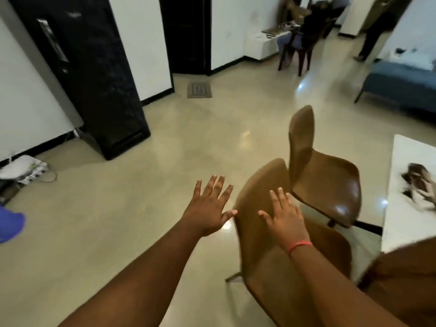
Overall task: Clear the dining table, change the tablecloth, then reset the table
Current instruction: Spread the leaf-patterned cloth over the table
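Both my hands are out in front, palms down, fingers straight and spread wide, holding nothing. My left hand (212,206) hangs over the bare floor (141,220), its thumb tip just beside the left edge of the near chair's back. My right hand (284,215) lies over the back of the near brown chair (264,256); I cannot tell whether the palm touches it or hovers just above. A thin red band (299,245) sits on that wrist.

The second brown chair (323,175) stands just beyond the first, its back nearly touching the near one's top edge, seat facing right toward the table. The dining table (405,190) is at the right edge, white top showing, only a strip of it in view. On it lies a blurred dark and pale heap (420,185); too smeared to say what it is.

Further off: a black cabinet (94,79) against the left wall, a white box with cables (21,171) on the floor beside it, a floor vent (199,90), a blue bed or bench (401,83) at right, and dark chairs (297,46) by a small white table in the back. Whole frame is motion-blurred.
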